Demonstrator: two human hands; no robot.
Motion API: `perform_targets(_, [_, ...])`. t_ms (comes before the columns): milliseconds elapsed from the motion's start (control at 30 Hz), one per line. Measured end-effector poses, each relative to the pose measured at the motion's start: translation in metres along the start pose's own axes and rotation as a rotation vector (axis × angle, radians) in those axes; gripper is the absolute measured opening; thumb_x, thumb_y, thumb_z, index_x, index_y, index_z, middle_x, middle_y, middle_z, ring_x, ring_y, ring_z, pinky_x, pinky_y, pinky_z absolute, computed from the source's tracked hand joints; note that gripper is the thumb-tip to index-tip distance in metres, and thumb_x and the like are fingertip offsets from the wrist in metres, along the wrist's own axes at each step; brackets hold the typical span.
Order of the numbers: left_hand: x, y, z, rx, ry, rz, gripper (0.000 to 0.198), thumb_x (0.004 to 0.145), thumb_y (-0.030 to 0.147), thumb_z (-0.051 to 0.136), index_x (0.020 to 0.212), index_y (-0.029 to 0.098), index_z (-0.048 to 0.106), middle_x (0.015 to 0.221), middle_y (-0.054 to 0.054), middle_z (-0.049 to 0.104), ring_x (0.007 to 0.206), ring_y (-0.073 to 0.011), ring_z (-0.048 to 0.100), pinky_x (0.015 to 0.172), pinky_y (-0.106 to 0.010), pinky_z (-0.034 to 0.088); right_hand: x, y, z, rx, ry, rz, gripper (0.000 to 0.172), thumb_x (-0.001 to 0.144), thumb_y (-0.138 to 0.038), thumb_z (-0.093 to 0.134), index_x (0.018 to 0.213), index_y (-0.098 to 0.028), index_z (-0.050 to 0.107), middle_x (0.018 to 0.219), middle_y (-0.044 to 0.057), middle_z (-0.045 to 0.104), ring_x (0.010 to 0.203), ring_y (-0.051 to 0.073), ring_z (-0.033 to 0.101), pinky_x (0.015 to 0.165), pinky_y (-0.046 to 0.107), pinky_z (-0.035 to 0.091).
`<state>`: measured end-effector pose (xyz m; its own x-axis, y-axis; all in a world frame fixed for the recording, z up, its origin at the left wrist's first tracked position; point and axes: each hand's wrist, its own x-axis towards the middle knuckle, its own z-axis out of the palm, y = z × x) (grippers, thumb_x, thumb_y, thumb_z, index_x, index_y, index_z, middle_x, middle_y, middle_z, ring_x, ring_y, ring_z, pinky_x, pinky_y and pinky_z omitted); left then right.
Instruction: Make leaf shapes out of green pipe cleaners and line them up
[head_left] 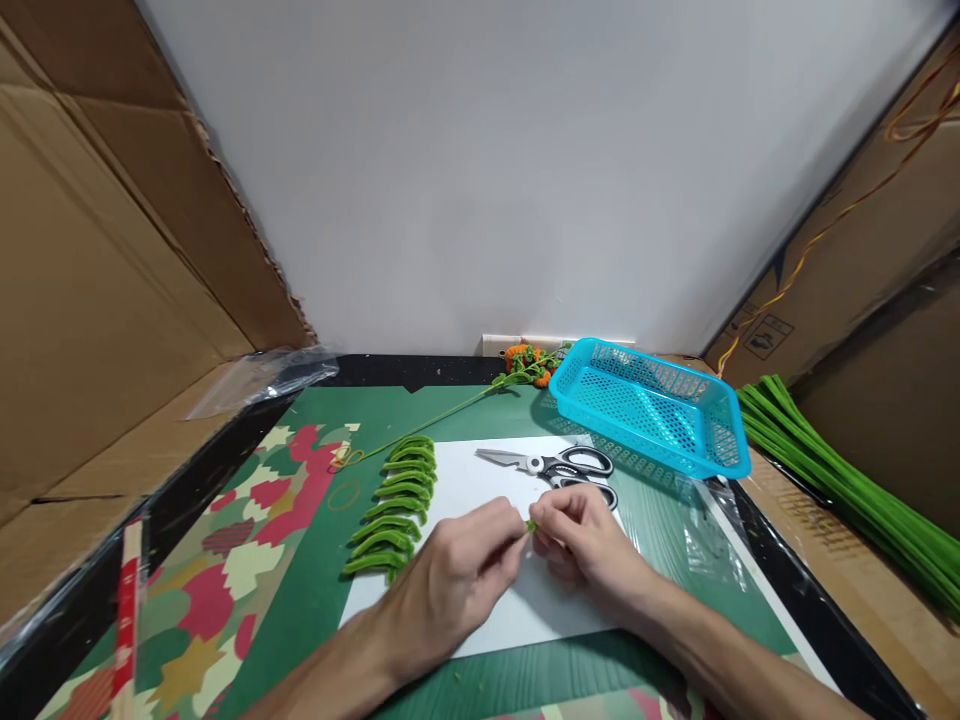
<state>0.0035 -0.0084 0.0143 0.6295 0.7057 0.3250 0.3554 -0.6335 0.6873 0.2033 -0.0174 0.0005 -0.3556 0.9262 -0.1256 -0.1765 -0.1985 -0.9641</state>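
Currently, in the head view, the left hand [472, 565] and the right hand [589, 540] nearly meet over a white sheet [551, 610], pinching a small green fuzzy piece [531, 525] between them. Both sets of fingertips are closed on it; only a short bit shows in the gap between the two grips, the rest hidden by fingers. Curved green pieces [403, 490] lie in a column beyond the left hand, along the sheet's left edge. Scissors [536, 464] rest just past the right hand, near a blue basket [645, 420].
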Motion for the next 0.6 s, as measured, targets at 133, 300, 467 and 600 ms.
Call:
perform_targets(133, [-0.002,-0.001,-0.002,0.300,0.029,0.232,0.026,0.106,0.012,0.043,0.096,0.018,0.066,0.079,-0.002,0.061,0.063,-0.0161,0.053,0.057,-0.028,0.038,0.004,0.000,0.000,0.162,-0.067,0.175,0.054,0.088,-0.062,0.074,0.063,-0.023,0.045,0.050,-0.011,0.036,0.036,0.005,0.017,0.036,0.023,0.016])
perform_targets(300, [0.004,0.011,0.002,-0.466,-0.027,-0.388,0.025,0.107,0.041,0.054,0.093,0.021,0.058,0.057,0.008,0.045,0.046,-0.0096,0.044,0.045,-0.020,0.031,-0.006,-0.005,-0.009,-0.460,0.082,-0.344,0.036,0.105,-0.039,0.056,0.075,-0.019,0.057,0.064,-0.003,0.049,0.056,0.011,0.042,0.054,0.026,0.031])
perform_targets(467, [0.009,0.011,0.003,-0.925,-0.099,-0.522,0.036,0.097,0.052,0.069,0.087,0.021,0.054,0.047,0.011,0.043,0.033,-0.0039,0.032,0.035,-0.015,0.015,-0.011,-0.001,-0.014,-0.881,0.068,-0.867,0.011,0.099,-0.012,0.053,0.092,-0.018,0.058,0.078,0.000,0.054,0.064,0.013,0.046,0.059,0.029,0.029])
perform_targets(600, [0.009,0.010,0.003,-0.995,-0.141,-0.528,0.037,0.096,0.052,0.070,0.086,0.021,0.052,0.050,0.011,0.047,0.032,-0.0028,0.030,0.033,-0.014,0.013,-0.011,-0.003,-0.010,-0.775,0.080,-0.758,0.017,0.098,-0.015,0.054,0.082,-0.019,0.057,0.070,-0.003,0.050,0.058,0.011,0.042,0.055,0.027,0.028])
